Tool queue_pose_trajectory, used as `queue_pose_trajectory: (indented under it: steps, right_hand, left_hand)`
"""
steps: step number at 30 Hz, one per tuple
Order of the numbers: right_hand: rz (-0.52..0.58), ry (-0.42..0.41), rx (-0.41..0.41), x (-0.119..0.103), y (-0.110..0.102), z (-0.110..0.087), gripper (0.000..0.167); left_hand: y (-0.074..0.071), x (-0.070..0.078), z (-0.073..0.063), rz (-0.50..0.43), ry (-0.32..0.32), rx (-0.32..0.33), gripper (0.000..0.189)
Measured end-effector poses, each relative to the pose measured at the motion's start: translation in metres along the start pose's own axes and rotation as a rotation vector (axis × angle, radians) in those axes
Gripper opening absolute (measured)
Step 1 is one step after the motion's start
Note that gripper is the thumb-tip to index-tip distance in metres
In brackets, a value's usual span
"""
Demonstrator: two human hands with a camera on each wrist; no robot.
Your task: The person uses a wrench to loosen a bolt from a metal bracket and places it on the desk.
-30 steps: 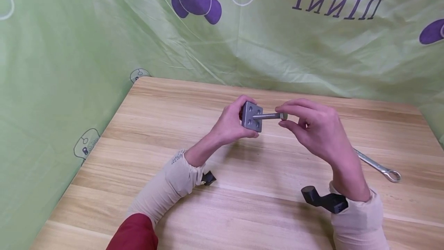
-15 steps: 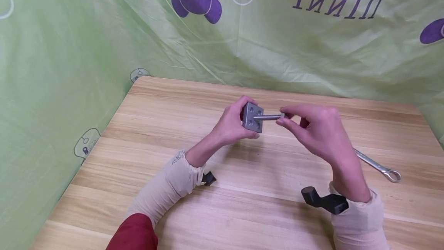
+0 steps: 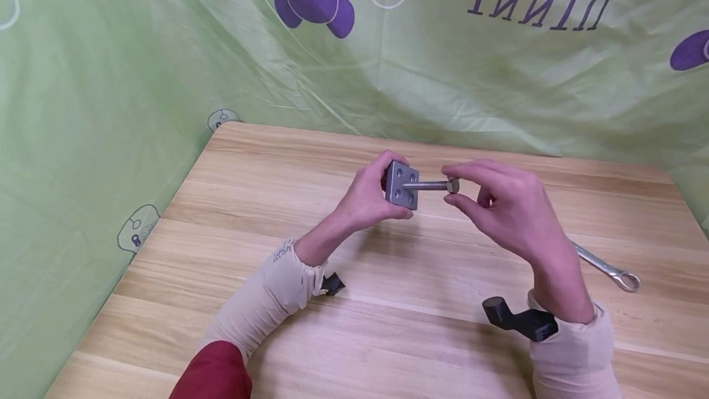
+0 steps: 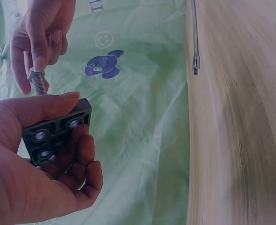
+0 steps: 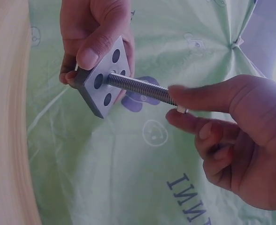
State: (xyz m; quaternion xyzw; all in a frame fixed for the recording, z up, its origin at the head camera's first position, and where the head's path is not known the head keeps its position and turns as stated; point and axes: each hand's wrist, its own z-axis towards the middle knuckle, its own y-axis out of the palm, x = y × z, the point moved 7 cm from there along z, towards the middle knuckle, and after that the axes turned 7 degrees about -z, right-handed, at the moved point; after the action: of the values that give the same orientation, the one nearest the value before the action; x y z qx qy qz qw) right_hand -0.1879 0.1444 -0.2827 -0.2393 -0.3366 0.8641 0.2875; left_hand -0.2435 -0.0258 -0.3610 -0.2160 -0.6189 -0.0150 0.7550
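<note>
My left hand (image 3: 362, 199) grips a small grey square plate (image 3: 405, 195) by its edges, above the wooden table. Holes sit near the plate's corners, and its recessed back (image 4: 58, 136) faces the left wrist camera. From the plate's middle a long threaded hex bolt (image 3: 426, 186) sticks out to the right. My right hand (image 3: 506, 205) pinches the bolt's hex head between thumb and forefinger. In the right wrist view the thumb (image 5: 199, 98) covers part of that head, while the thread (image 5: 142, 89) shows between the hands.
A metal wrench (image 3: 606, 266) lies on the wooden table (image 3: 443, 350) at the right, partly hidden behind my right wrist. Black mounts (image 3: 517, 319) are strapped at both wrists. A green printed cloth (image 3: 354, 79) hangs behind and left of the table.
My right fingers covered the bolt head half a second ago; now they have shifted and the hex head shows between the fingertips. The plate and left hand have barely moved.
</note>
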Motion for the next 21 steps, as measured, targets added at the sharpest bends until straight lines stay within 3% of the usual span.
queue_pose_trajectory:
  steps: [6, 10, 18, 21]
  right_hand:
    - [-0.048, 0.169, -0.084, 0.01, 0.003, 0.0, 0.026]
    - [-0.039, 0.208, -0.09, 0.011, 0.004, 0.0, 0.014]
    - [-0.198, -0.078, 0.058, -0.008, 0.001, 0.0, 0.03]
    - [-0.185, -0.086, 0.088, -0.007, 0.0, 0.0, 0.032]
  left_hand:
    - [0.0, -0.001, 0.001, 0.011, 0.003, 0.003, 0.075]
    - [0.0, 0.0, 0.0, 0.014, 0.004, 0.003, 0.075]
    - [-0.001, -0.002, 0.001, -0.024, -0.009, 0.008, 0.074]
    - [-0.001, -0.002, 0.001, -0.036, -0.005, 0.01, 0.074]
